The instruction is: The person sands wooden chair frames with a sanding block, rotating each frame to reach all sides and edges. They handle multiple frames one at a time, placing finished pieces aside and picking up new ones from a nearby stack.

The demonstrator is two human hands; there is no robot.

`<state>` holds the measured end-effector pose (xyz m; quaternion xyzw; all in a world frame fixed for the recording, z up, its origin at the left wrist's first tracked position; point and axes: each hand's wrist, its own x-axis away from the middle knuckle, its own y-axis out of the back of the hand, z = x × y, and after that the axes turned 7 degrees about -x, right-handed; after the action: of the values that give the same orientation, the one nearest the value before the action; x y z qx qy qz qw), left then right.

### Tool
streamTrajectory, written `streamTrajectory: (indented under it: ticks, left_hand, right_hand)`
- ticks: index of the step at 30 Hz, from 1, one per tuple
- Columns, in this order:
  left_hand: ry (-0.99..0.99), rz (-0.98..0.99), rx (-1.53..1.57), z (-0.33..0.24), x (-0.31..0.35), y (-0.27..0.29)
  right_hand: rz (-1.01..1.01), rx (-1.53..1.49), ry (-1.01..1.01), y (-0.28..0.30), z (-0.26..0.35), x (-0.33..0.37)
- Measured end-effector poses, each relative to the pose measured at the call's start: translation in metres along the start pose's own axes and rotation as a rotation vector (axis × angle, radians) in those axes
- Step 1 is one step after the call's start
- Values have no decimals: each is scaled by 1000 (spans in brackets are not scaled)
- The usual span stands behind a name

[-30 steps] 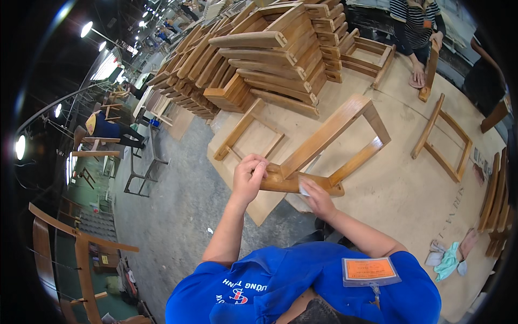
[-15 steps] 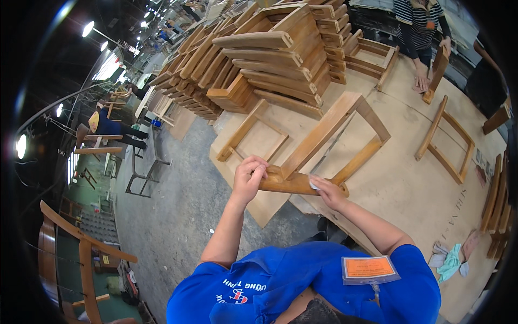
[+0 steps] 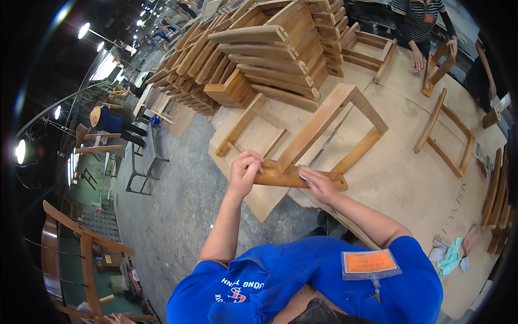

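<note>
A brown wooden chair-part frame (image 3: 315,127) stands tilted at the table's near edge, its thick curved bar toward me. My left hand (image 3: 245,173) is closed around the left end of that bar. My right hand (image 3: 320,186) presses a small pale pad (image 3: 303,174) against the bar near its middle, just right of the joint with the upright board. Most of the pad is hidden under the fingers, so its material cannot be made out. Beyond my left hand, another wooden frame (image 3: 237,129) lies on the table.
Tall stacks of wooden frames (image 3: 259,51) fill the back of the paper-covered table (image 3: 394,178). At right lie a loose frame (image 3: 467,143), curved wooden bars (image 3: 492,189) and rags (image 3: 449,256). A co-worker (image 3: 421,27) handles a frame at the far right. A metal stand (image 3: 141,164) is at left.
My right hand has slid left along the bar with the pad. The frame has shifted slightly. The far co-worker's wooden piece has turned, and another person's hand has appeared at the lower left.
</note>
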<state>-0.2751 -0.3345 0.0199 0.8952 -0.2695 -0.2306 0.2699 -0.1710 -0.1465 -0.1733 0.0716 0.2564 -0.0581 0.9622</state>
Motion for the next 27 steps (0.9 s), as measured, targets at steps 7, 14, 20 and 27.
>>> streamTrajectory:
  ticks: [7, 14, 20, 27]
  left_hand:
    - [-8, 29, -72, -3, -1, -2]
    - [-24, 31, -78, -4, 3, -2]
    - [1, 32, -73, -13, 1, -4]
    - [30, 8, -57, -15, 1, -7]
  right_hand:
    - [35, 46, 39, -5, -33, 14]
    - [-258, -15, -237, -13, 9, 33]
    - [-103, 252, -3, -19, 39, 25]
    - [-108, 55, 105, -27, 51, 18]
